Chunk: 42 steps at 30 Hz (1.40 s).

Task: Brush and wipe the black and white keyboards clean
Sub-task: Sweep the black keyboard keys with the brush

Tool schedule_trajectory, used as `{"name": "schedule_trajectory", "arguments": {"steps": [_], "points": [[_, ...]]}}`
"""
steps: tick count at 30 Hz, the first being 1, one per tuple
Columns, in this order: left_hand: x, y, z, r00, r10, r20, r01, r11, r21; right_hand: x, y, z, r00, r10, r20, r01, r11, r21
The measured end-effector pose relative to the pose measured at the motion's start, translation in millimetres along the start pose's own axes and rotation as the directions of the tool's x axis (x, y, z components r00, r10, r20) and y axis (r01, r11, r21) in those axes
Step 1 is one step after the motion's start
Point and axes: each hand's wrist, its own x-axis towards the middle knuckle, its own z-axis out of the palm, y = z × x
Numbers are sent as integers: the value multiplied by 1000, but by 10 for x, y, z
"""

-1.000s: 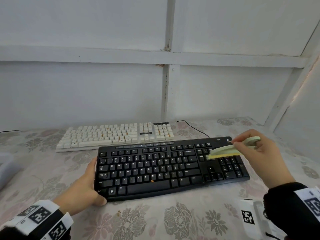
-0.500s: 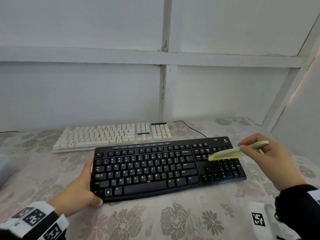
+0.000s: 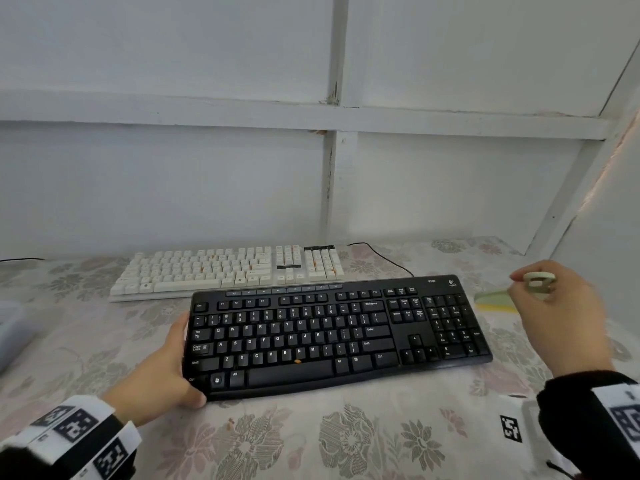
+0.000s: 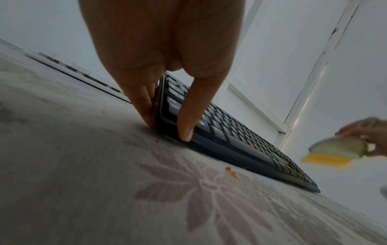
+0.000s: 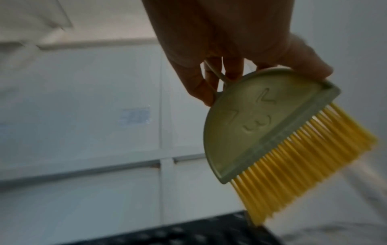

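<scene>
Floral cloth covers the bench (image 3: 346, 445), which carries two keyboards. The black keyboard (image 3: 332, 334) lies nearest; the white keyboard (image 3: 228, 268) sits just behind it, orange crumbs among its keys. The left hand (image 3: 156, 379) steadies the black keyboard's left end, thumb over the front corner, fingers (image 4: 142, 102) straight against the side. The right hand (image 3: 561, 317) pinches a pale green brush (image 5: 259, 126) with yellow bristles, lifted just off the keyboard's right end. Brushing seems under way; one orange crumb (image 3: 298, 360) remains above the space bar, so the next stroke likely needs to reach left.
</scene>
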Motion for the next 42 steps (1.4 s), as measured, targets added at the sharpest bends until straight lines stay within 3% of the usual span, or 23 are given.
{"name": "schedule_trajectory", "arguments": {"steps": [3, 5, 9, 12, 17, 21, 28, 33, 38, 42], "points": [[2, 6, 0, 1000, -6, -7, 6, 1000, 5, -299, -508, 202, 987, -94, 131, 73, 986, 152], [-8, 8, 2, 1000, -5, -8, 5, 1000, 14, -611, -833, 454, 949, -201, 243, 144, 961, 235], [-7, 5, -6, 1000, -3, -4, 3, 1000, 26, -1173, -1249, 990, 795, -357, 491, 264, 932, 249], [-2, 6, -18, 1000, 15, -16, -14, 1000, 25, -1418, -1481, 1224, 706, -350, 615, 297, 935, 191], [21, -6, -12, 997, 57, -46, -52, 993, 106, -1601, -1647, 1386, 661, -327, 675, 300, 940, 162], [15, -12, -14, 998, 50, -35, -47, 996, 78, -1592, -1620, 1355, 662, -320, 678, 295, 943, 157], [-1, -27, -26, 1000, 21, 2, -21, 999, -32, -1407, -1458, 1205, 757, -301, 580, 281, 951, 128], [6, -15, -14, 999, 38, -8, -38, 999, -35, -1473, -1530, 1235, 717, -321, 619, 226, 947, 230], [29, -51, -33, 1000, 11, 11, -10, 999, -32, -1291, -1286, 1206, 807, -261, 530, 182, 963, 197], [15, -35, -28, 1000, 25, 18, -24, 999, -33, -1197, -1197, 1143, 847, -260, 464, 108, 938, 329]]}}
